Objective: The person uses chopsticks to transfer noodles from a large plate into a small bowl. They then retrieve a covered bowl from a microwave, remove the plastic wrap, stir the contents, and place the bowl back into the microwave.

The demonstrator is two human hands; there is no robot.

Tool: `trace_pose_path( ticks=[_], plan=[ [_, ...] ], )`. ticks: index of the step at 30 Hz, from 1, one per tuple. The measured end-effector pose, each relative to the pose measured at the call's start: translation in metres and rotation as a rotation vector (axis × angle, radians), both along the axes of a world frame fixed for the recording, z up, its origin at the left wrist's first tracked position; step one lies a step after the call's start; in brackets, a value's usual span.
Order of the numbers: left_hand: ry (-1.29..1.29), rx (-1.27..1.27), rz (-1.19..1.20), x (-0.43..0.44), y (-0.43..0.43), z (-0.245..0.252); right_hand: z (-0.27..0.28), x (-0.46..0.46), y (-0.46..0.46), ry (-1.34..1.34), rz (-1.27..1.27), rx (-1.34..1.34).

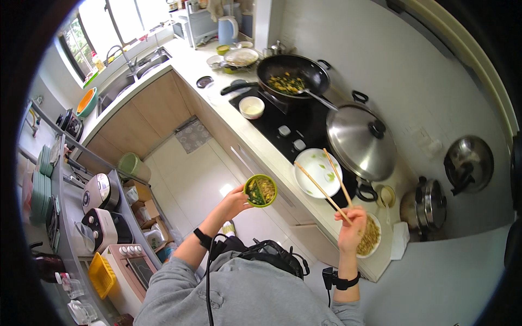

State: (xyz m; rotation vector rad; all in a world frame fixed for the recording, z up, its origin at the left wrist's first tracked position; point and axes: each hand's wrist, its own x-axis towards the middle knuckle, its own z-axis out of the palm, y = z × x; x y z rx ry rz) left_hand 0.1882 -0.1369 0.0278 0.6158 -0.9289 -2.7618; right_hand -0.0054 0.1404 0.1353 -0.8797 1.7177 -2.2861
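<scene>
My left hand [236, 202] holds a round green container [276, 191] with a divider, greens on one side and a noodle-like food on the other. My right hand [353, 226] grips a pair of wooden chopsticks [316, 182], spread apart above a white leaf-patterned bowl [299, 184] at the cooktop's near end. Just beyond that hand is a bowl of noodle-like food [370, 238], partly hidden by it. In the black wok [316, 76] lie greens with yellow pieces [285, 83] and a metal spatula [320, 100]. A small white bowl [251, 108] sits on the cooktop.
A steel lid [355, 138] covers a second pan on the cooktop [310, 118]. At the right are a steel pot [422, 208] and a small cup with a spoon [385, 195]. Plates [240, 57] and a kettle [227, 30] stand farther back. Shelves with a toaster oven [130, 265] line the left.
</scene>
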Motion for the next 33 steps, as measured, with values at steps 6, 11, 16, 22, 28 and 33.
trace_pose_path(
  ticks=[6, 11, 16, 22, 28, 33],
  plan=[
    [-0.026, -0.041, 0.176, 0.101, -0.113, 0.0, 0.001, 0.044, -0.163, 0.509, 0.117, 0.305],
    [-0.028, -0.076, 0.317, 0.165, -0.192, -0.001, 0.002, 0.039, -0.275, 0.198, 0.063, 0.186],
    [0.005, -0.045, 0.422, 0.199, -0.235, -0.009, 0.01, -0.006, -0.352, 0.105, -0.066, 0.286],
    [0.004, 0.009, 0.498, 0.201, -0.272, -0.023, -0.008, -0.063, -0.432, 0.162, -0.169, 0.536],
    [0.01, -0.038, 0.537, 0.179, -0.336, -0.024, -0.031, -0.105, -0.497, 0.561, -0.402, 0.787],
    [0.012, -0.066, 0.531, 0.148, -0.393, -0.012, -0.04, -0.117, -0.525, 0.559, -0.443, 0.887]
  ],
)
